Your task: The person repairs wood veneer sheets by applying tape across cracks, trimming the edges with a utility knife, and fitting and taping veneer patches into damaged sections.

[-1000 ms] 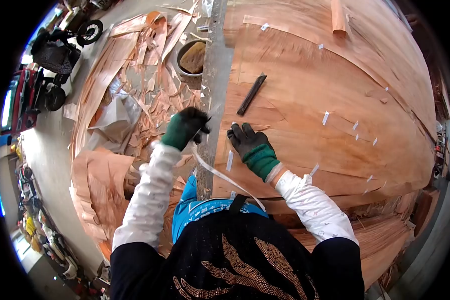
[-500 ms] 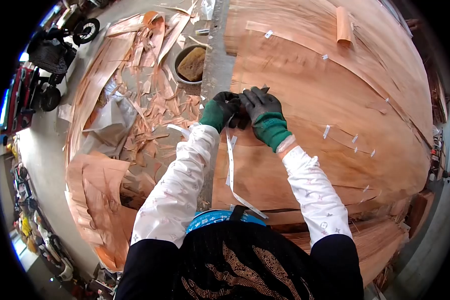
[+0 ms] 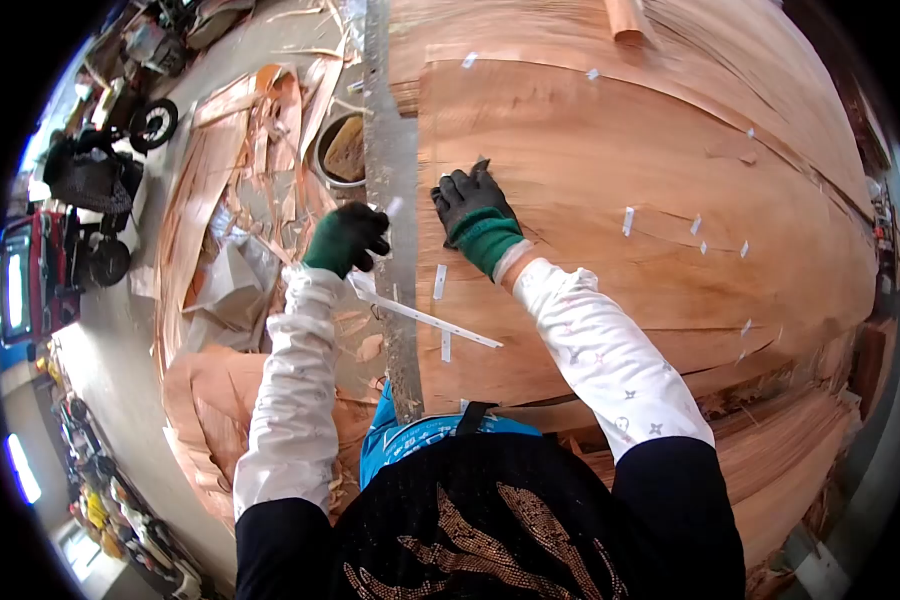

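Note:
My left hand (image 3: 348, 240), in a black and green glove, is closed on a white tape strip (image 3: 435, 322) near the left edge of the veneer. From it the strip trails down and right over the sheet. My right hand (image 3: 473, 212), gloved alike, lies on the brown veneer sheet (image 3: 590, 150) close to its left edge. The dark tool is mostly hidden under that hand, with only its tip (image 3: 482, 163) showing past the fingers. Short white tape pieces (image 3: 440, 282) stick to the sheet below the hand.
A metal bowl (image 3: 323, 172) holding a brown sponge-like block (image 3: 346, 150) stands at the left. Veneer scraps (image 3: 220, 150) and crumpled plastic (image 3: 232, 290) lie on the left side. A rolled veneer piece (image 3: 625, 20) rests at the top. Motorbikes (image 3: 90, 185) and a red vehicle (image 3: 32, 275) stand beyond.
My hands came together at the sheet's left edge, then parted. My left hand has moved back left and down with the strip. My right hand has shifted slightly left in view and stays on the sheet.

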`<state>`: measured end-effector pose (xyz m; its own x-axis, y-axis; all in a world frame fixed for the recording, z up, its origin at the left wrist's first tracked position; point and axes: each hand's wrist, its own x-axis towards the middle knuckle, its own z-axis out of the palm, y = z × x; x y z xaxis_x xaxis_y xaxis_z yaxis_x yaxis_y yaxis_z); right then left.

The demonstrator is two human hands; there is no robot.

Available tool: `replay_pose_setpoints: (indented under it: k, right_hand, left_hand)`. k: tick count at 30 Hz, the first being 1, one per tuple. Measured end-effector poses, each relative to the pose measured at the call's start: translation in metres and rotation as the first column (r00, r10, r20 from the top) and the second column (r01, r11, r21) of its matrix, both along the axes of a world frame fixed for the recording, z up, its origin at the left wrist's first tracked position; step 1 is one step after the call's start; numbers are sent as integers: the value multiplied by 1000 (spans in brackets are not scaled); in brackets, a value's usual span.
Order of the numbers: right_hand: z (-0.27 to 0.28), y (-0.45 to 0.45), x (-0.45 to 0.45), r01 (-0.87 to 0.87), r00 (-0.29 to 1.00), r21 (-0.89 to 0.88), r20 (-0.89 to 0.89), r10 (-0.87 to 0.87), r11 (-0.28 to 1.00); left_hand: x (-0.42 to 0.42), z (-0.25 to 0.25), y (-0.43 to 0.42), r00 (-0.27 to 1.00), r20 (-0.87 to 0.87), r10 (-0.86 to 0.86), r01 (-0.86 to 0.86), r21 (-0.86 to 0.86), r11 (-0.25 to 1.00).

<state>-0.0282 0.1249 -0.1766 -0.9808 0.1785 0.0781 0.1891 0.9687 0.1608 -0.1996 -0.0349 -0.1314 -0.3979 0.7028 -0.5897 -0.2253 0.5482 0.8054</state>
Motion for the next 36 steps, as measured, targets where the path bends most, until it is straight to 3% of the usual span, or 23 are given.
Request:
replay_pose_setpoints:
  k: [1,3,5,7,11,12,14,17,19,20,21,22,25,27,28,29,31,32,34,36]
  right_hand:
    - [6,3,3,-6,1000,-42,14,7,999]
    - [3,18,18,48,941,-78,-331,-71,996]
    - [27,45,48,213,881,-321,-346,-324,923]
    - [48,53,91,318,809,-296,-411,-420,901]
    - [12,36,110,221,920,-144,-297,-255,965]
    - [4,28,108,163,917,-147,-342,-205,976]
    - [4,12,98,149,953,-162,-241,-185,975]
    - [-6,3,91,178,962,-75,-195,-189,981]
    - [-10,1,92,167,968,12,-193,-162,986]
    - [-16,4,92,142,972,59,-195,-128,988]
    - [-19,5,92,116,976,108,-197,-93,987]
    - [-16,1,89,167,979,82,-128,-156,983]
    - [2,0,89,227,969,-6,105,-225,974]
    - [4,20,99,162,984,-198,-42,-174,967]
    - [13,30,107,215,949,-291,-163,-270,932]
    - [22,40,117,249,891,-387,-269,-367,888]
    - [51,49,143,401,792,-405,-298,-533,822]
    - [55,50,150,492,779,-380,-209,-591,783]
    - [43,43,155,377,836,-366,-262,-483,851]
    - [36,29,157,315,896,-306,-216,-388,899]
  left_hand:
    - [10,1,4,986,165,-26,31,-24,999]
    - [52,0,14,991,131,5,2,-52,999]
    - [86,-8,26,937,327,119,-130,13,991]
    - [112,-5,47,945,318,78,-110,85,990]
    - [133,-35,78,946,289,143,-169,67,983]
    - [132,-43,81,953,274,132,-153,57,987]
    - [134,-48,81,957,259,132,-154,67,986]
    - [138,-21,73,991,110,72,-77,45,996]
    - [108,-25,49,994,-15,-112,113,156,981]
    - [85,-15,50,892,-341,-297,283,-93,955]
    - [64,-4,44,826,-401,-396,334,-218,917]
    - [53,15,47,893,-303,-333,232,-324,917]
    - [53,23,38,997,-44,-56,52,-82,995]
    - [75,22,36,994,76,-75,80,-56,995]
    - [92,16,38,994,106,-41,46,-41,998]
    - [106,11,38,967,253,25,-22,-15,1000]
    - [138,3,46,962,263,73,-92,64,994]
    - [150,2,53,944,319,81,-110,74,991]
    - [168,-7,70,903,417,103,-156,96,983]
    - [179,-26,82,945,306,115,-111,-29,993]
